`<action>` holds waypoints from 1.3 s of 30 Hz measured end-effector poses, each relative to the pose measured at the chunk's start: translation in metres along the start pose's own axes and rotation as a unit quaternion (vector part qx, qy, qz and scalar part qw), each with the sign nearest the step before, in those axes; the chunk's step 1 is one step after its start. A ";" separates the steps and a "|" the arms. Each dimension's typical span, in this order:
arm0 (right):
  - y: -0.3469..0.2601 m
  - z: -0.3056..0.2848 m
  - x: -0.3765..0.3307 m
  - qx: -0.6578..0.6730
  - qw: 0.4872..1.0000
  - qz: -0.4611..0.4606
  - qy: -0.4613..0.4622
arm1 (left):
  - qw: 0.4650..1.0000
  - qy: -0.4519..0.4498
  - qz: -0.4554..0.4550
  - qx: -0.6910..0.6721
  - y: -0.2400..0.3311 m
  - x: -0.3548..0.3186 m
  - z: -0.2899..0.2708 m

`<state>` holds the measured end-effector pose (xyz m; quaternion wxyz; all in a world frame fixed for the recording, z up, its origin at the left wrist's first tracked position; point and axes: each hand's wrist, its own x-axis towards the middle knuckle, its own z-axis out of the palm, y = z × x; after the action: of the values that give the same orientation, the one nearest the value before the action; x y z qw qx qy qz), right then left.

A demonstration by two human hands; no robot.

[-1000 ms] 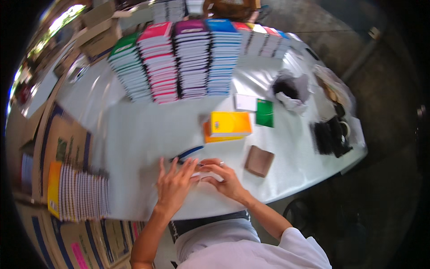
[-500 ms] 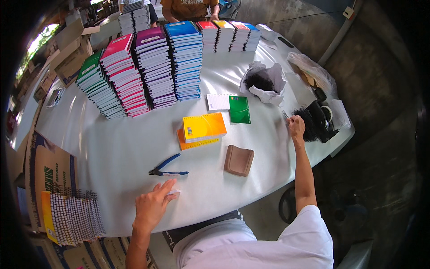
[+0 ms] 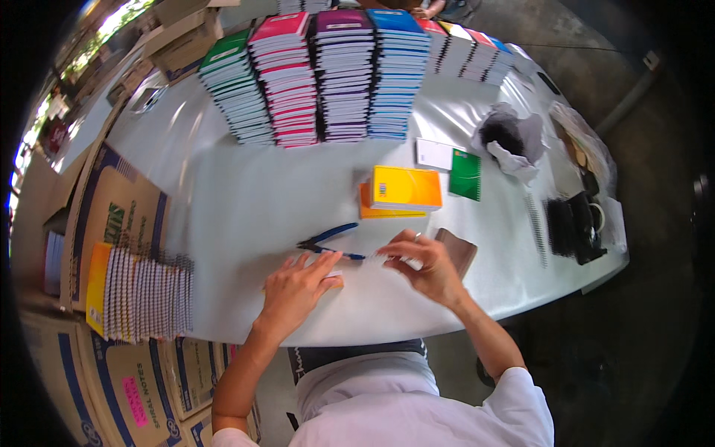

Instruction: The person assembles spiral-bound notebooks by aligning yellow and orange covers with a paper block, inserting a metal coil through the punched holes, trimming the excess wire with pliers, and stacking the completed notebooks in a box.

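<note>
My left hand [image 3: 298, 287] lies flat on the white table [image 3: 223, 208] near its front edge, fingers spread, with a small tan thing [image 3: 337, 281] at its thumb. My right hand [image 3: 426, 267] is just to the right, its fingertips pinched on a thin pale wire spiral [image 3: 387, 257] that reaches toward the left hand. Blue-handled pliers [image 3: 328, 238] rest right behind my left fingers. A brown pad [image 3: 460, 249] sits behind my right hand.
Yellow and orange notebooks [image 3: 402, 190], a green one [image 3: 465, 175] and a white card [image 3: 433, 154] lie mid-table. Tall notebook stacks [image 3: 328, 74] line the back. Black coils [image 3: 570, 227] and a plastic bag [image 3: 510, 138] sit right; cardboard boxes with spiral notebooks [image 3: 141, 294] stand left.
My right hand has come back from the black coils at the right edge and now pinches a wire spiral beside my left hand, which stayed on the table.
</note>
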<state>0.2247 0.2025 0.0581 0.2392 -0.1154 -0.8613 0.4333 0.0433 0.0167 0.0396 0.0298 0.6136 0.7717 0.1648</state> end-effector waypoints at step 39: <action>0.023 -0.076 -0.034 -0.023 0.981 0.158 -0.108 | 0.987 0.032 0.152 0.048 -0.005 -0.010 -0.010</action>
<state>0.2929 0.2552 0.0677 0.0710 -0.2081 -0.8629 0.4551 0.0388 0.0039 0.0462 -0.0499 0.7186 0.6773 0.1496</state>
